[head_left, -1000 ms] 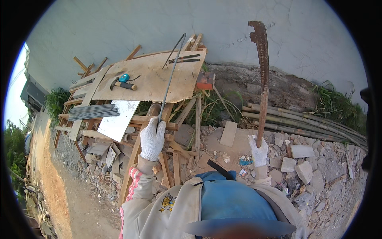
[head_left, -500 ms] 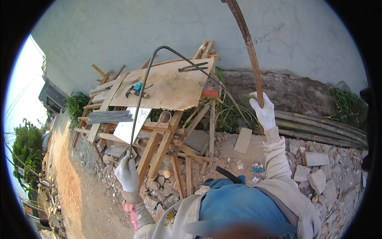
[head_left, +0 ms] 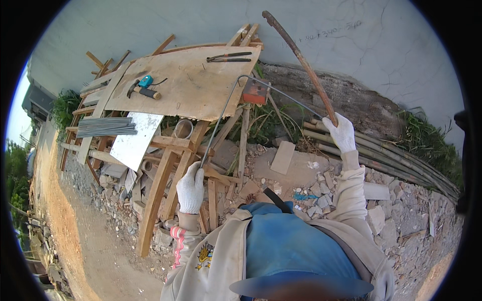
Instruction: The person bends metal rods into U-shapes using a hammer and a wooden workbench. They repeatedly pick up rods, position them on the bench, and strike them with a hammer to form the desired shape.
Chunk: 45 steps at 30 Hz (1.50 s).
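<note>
My left hand (head_left: 191, 190), in a white knit glove, is closed round the lower end of a thin steel rod (head_left: 219, 120). The rod rises from it, bends sharply near the red block, and slopes down toward my right hand. My right hand (head_left: 342, 132), also gloved, grips the lower end of a long rusty metal bar (head_left: 301, 59), which leans up and left with a hooked tip. The rod's far end passes close to the right glove; I cannot tell whether that hand holds it too.
A plywood-topped wooden bench (head_left: 186, 75) carries a hammer (head_left: 144, 91), a blue tape measure (head_left: 145, 82), pincers (head_left: 229, 57) and a bundle of cut rods (head_left: 106, 127). Beside it are a red block (head_left: 255, 92), bamboo poles (head_left: 391, 165), rubble (head_left: 321, 200) and a wall (head_left: 401, 60).
The bent rod has come down and its corner has shifted right. My left hand has moved right and up. The rusty bar now leans further left, and the view has turned.
</note>
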{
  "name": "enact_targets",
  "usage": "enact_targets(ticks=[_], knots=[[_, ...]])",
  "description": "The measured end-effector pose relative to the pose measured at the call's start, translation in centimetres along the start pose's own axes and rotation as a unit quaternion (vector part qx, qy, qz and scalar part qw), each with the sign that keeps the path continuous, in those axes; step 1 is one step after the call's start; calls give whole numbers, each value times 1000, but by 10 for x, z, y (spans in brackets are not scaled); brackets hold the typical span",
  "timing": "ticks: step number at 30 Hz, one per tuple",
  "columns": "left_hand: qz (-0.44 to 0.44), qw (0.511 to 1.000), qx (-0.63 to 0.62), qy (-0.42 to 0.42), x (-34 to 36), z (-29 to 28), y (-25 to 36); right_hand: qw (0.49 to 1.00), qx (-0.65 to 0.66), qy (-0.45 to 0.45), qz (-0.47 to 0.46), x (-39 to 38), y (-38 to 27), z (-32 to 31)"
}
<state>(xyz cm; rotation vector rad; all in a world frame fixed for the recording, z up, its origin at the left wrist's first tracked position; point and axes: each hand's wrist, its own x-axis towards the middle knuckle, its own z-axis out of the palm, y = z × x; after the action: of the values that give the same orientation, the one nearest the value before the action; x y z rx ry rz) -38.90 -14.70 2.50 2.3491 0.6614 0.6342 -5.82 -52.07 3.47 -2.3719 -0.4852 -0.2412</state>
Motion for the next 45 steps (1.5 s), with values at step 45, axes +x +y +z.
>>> enact_targets(ticks=[45], knots=[[98, 990, 89, -47, 164, 67, 38, 984, -103, -123, 80, 64, 1, 25]])
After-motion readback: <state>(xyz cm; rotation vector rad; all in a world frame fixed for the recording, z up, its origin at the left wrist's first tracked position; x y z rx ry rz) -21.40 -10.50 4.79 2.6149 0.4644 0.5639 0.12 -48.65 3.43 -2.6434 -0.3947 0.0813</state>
